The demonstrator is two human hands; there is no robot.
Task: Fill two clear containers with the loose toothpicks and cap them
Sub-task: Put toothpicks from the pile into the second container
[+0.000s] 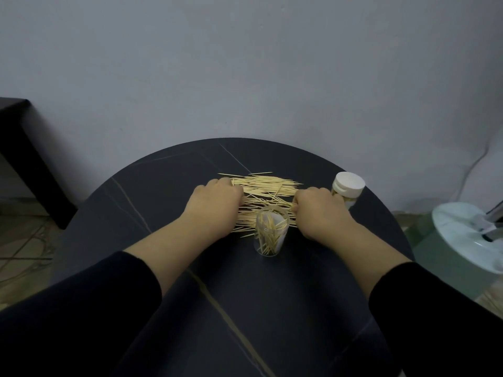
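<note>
Dim, flat, cool light; shadows soft. Wide-angle bending toward frame edges. Mid-tabletop (163,191) toothpicks (266,183) fairly sharp; dark sleeves (81,308) lose detail, slightly noisy.

Homely room: dark round table (152,202), plain wall (245,63).

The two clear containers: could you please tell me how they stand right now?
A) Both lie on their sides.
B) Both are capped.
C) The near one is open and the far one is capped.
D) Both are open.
C: the near container stands upright with no cap and toothpicks showing through its open mouth, while the far container wears a white cap.
</note>
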